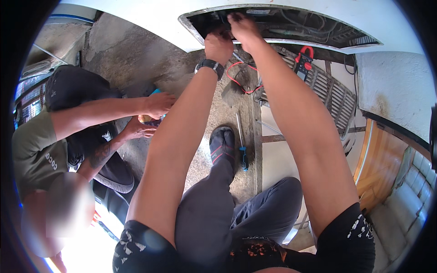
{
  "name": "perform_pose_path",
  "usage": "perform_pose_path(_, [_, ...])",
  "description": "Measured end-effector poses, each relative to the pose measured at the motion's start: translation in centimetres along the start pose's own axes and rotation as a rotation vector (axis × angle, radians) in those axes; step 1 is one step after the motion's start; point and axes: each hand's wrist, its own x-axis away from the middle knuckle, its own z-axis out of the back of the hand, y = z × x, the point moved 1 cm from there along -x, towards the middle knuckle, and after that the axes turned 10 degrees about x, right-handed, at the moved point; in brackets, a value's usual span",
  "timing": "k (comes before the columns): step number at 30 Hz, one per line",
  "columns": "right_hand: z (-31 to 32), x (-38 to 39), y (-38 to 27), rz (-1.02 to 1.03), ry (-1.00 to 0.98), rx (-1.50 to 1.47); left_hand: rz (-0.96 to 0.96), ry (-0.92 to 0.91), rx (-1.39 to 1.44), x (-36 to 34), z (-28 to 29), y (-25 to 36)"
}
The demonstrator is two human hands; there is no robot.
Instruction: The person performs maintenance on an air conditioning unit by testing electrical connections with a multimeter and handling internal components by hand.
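Note:
Both my hands reach into the dark rectangular opening (pixel 337 44) in the side of a white appliance (pixel 136 16). My left hand (pixel 219 47), with a dark watch (pixel 210 68) at its wrist, is closed at the opening's lower left edge, its fingertips lost in shadow. Just right of it and deeper in is my right hand (pixel 245 31), fingers curled together. What either hand grips is too dark to make out. Wires and thin tubing (pixel 314 20) run inside the opening. Beneath my hands a red lead (pixel 234 81) loops over the floor.
A red and black clamp meter (pixel 303 63) rests on a slatted grille (pixel 334 98), right of my forearm. A blue-handled screwdriver (pixel 244 157) lies beside my foot (pixel 222 141). At left, a crouching co-worker (pixel 38 141) has both hands near my left forearm. A wooden panel (pixel 382 157) stands at right.

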Motion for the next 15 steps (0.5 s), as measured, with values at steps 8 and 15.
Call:
perform_pose_path(8, [-4.6,-3.7,1.6,-0.096,-0.016,-0.626,-0.106,-0.306,-0.694,-0.4,1.4,1.9])
perform_pose_path(15, [-7.1,-6.1,3.1,-0.038,-0.017,-0.095,0.628,0.138,1.370,-5.4,0.4,1.6])
